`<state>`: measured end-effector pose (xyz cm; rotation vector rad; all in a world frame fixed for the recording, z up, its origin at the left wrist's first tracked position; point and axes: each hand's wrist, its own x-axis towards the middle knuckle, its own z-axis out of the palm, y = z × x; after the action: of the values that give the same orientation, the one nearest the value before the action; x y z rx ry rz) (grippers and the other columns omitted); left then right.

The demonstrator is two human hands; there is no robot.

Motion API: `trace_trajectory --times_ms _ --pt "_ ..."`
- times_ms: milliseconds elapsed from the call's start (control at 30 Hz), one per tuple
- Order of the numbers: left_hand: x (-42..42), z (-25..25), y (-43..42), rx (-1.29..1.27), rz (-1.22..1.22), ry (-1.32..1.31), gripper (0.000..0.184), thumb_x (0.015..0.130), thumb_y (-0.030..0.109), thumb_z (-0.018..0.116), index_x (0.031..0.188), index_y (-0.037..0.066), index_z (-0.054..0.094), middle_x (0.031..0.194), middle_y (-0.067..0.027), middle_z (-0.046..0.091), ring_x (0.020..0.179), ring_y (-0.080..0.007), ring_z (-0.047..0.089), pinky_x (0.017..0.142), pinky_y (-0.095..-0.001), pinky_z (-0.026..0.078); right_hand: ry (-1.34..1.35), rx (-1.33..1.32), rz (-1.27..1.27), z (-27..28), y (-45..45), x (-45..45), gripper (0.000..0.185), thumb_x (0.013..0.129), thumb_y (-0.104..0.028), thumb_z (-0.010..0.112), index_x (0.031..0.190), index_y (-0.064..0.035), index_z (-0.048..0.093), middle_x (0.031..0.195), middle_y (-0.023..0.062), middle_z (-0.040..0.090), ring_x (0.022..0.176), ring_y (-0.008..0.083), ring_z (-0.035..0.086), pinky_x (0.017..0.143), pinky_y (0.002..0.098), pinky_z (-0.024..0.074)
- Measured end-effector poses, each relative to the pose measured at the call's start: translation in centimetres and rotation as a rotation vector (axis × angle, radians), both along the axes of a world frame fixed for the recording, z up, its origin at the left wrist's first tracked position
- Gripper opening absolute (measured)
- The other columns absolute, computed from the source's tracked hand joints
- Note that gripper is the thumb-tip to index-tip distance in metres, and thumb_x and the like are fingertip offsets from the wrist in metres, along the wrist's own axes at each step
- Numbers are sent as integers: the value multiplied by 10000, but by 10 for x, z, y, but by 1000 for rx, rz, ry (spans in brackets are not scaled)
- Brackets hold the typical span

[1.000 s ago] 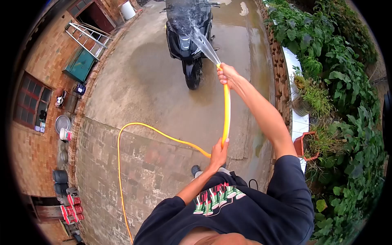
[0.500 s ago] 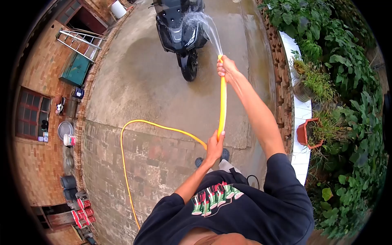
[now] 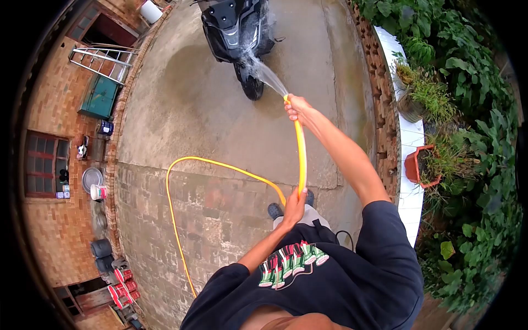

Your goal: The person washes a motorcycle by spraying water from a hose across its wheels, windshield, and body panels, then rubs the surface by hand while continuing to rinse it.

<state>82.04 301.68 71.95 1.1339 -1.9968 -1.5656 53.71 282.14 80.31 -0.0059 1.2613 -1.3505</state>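
A yellow hose (image 3: 301,154) runs between my two hands. My right hand (image 3: 297,108) is wrapped round it just behind its open end, arm stretched forward. Lower down, close to my body, my left hand (image 3: 294,207) grips the same hose, and the rest of it loops away to the left over the ground. Water (image 3: 269,78) sprays from the hose end onto the lower front of a black motor scooter (image 3: 231,33), near its front wheel (image 3: 251,85). The scooter's upper part is cut off by the view's top edge.
Wet concrete (image 3: 181,110) meets brick paving (image 3: 220,220) underfoot. Along the right run a low brick edge, a white-tiled ledge (image 3: 410,181), potted plants (image 3: 421,165) and dense leaves. On the left, a ladder (image 3: 102,60), a green box (image 3: 99,96) and buckets line the brick wall.
My right hand has come back and slightly left with the hose end. The water has shifted from the scooter's upper front down towards its front wheel.
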Motion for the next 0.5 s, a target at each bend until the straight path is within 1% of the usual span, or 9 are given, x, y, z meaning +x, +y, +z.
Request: trace_trajectory --times_ms 67,167,200,267,333,367,433,467,500 --pt "2 -9 -11 46 10 -42 389 1060 375 499 1037 1 603 643 -129 545 581 -221 534 562 -411 405 -107 -100 -127 -14 4 -11 210 1016 -238 414 878 -88 468 609 -59 374 406 37 242 354 238 225" --pt "7 -11 -12 50 -24 -95 388 1058 381 503 1010 8 598 641 -109 532 579 -207 533 545 -402 400 -51 -12 -56 -21 6 5 204 1016 -230 407 879 -90 464 606 -63 368 406 36 239 352 242 223" --pt "12 -14 -5 64 -27 -50 390 1057 385 507 1005 10 600 636 -95 519 575 -194 518 541 -396 394 -20 21 49 -25 9 12 203 1019 -230 402 884 -91 464 607 -66 365 411 32 243 355 239 223" --pt "16 -22 -7 79 -41 -13 391 1057 389 510 999 13 602 631 -82 506 571 -181 503 537 -391 387 -61 -11 -12 -27 11 5 204 1021 -231 400 888 -91 465 606 -64 364 412 32 244 356 238 225" --pt "15 -30 -18 125 59 -82 390 1050 394 531 1013 16 614 634 -54 490 596 -151 472 557 -365 390 -127 -89 -112 -37 13 -4 207 1022 -240 398 898 -89 467 610 -61 363 413 35 244 356 237 229" --pt "13 -32 -19 129 58 -86 390 1050 394 531 1013 16 614 634 -54 490 596 -151 472 557 -365 390 -130 -85 -112 -42 14 -3 207 1022 -240 398 898 -89 467 610 -61 363 413 35 244 356 237 229" --pt "14 -37 -20 35 -70 -155 396 1043 401 548 996 14 616 644 -32 481 627 -131 448 581 -350 392 -76 -20 -64 -45 15 7 205 1018 -238 398 895 -88 466 613 -59 367 412 37 244 354 238 232" --pt "16 -46 -13 106 -65 -86 414 1036 417 561 956 13 601 657 -12 457 646 -120 436 586 -341 385 -59 4 13 -46 16 11 212 1019 -245 395 895 -88 465 618 -58 373 412 37 246 352 238 233" --pt "18 -56 -13 107 -69 -95 414 1036 417 561 956 13 601 657 -12 457 646 -120 436 586 -341 385 -68 5 8 -50 17 10 212 1019 -245 395 895 -88 465 618 -58 373 412 37 246 352 238 233"
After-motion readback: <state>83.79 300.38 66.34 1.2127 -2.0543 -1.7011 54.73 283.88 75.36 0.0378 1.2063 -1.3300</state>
